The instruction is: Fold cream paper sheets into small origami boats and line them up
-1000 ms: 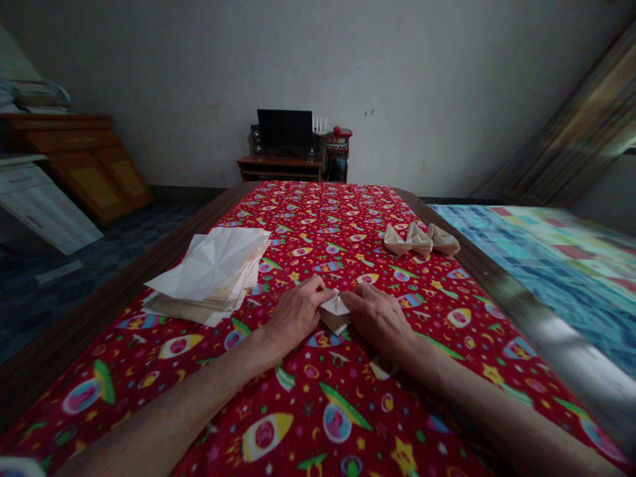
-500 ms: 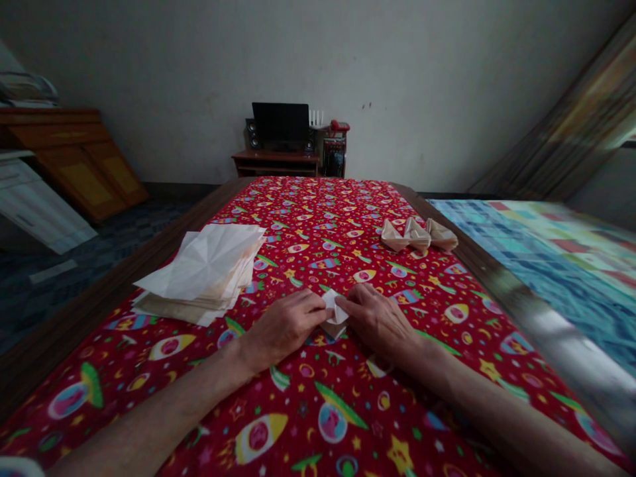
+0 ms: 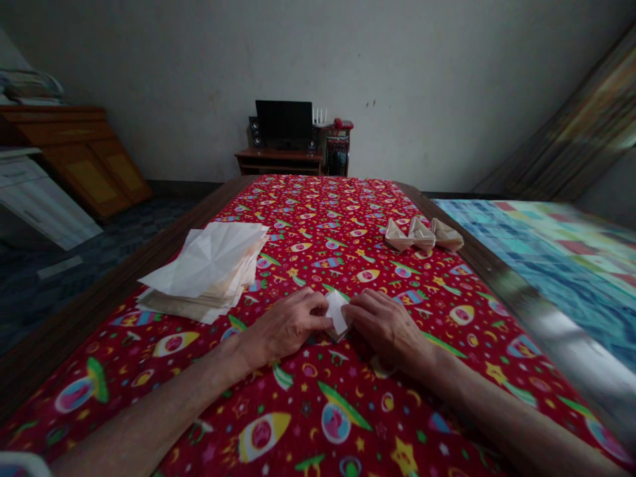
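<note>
Paper: small, white and folded, [image 3: 337, 314] on the red cloth [image 3: 303, 391], right of the stack and nearer the camera
Left hand: [image 3: 291, 323] grip closed on the paper's left edge, between stack and right hand
Right hand: [image 3: 390, 326] grip closed on the paper's right edge
Stack: [image 3: 211, 262] loose creased sheets, top one white
Folded shapes: [image 3: 423, 236] three in a row, well right of the stack
</note>
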The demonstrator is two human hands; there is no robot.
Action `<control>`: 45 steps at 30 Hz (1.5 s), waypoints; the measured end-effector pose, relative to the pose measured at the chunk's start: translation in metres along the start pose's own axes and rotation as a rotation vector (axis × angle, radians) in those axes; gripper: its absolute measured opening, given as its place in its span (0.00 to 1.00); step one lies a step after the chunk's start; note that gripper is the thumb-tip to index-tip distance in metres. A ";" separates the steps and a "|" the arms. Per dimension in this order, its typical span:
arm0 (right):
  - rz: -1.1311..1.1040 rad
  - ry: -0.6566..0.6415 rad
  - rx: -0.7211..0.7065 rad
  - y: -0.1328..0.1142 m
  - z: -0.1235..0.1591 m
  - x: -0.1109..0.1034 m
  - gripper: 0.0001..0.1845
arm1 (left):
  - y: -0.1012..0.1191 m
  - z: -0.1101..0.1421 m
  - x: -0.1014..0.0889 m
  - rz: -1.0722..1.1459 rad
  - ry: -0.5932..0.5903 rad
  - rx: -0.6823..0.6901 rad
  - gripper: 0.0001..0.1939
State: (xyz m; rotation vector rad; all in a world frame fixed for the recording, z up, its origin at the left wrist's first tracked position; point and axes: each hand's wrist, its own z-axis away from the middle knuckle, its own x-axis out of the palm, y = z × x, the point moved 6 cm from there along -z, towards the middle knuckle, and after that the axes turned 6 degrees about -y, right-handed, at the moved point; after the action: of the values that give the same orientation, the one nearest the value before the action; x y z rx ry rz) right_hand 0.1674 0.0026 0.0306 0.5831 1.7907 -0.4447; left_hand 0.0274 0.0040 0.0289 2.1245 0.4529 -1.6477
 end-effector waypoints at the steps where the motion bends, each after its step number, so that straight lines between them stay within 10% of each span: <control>1: 0.003 -0.004 -0.008 -0.001 -0.001 -0.001 0.08 | 0.000 0.000 0.000 0.000 0.012 0.001 0.11; 9: 0.058 -0.006 -0.067 -0.007 0.005 -0.004 0.11 | -0.002 0.004 -0.006 0.090 0.149 -0.110 0.10; 22: -0.524 0.033 0.347 0.018 0.007 0.004 0.06 | -0.030 0.014 0.001 0.411 0.316 -0.374 0.05; 35: -0.224 -0.046 0.509 0.020 0.001 0.009 0.14 | -0.030 0.014 0.001 0.376 0.236 -0.532 0.07; 45: 0.051 0.128 0.340 0.009 0.005 0.009 0.15 | -0.025 0.007 0.005 0.121 0.110 -0.599 0.08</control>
State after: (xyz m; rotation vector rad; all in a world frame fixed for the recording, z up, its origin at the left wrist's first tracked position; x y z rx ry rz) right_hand 0.1752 0.0085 0.0208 0.9090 1.8290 -0.6969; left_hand 0.0102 0.0218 0.0192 1.7504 0.7297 -1.1422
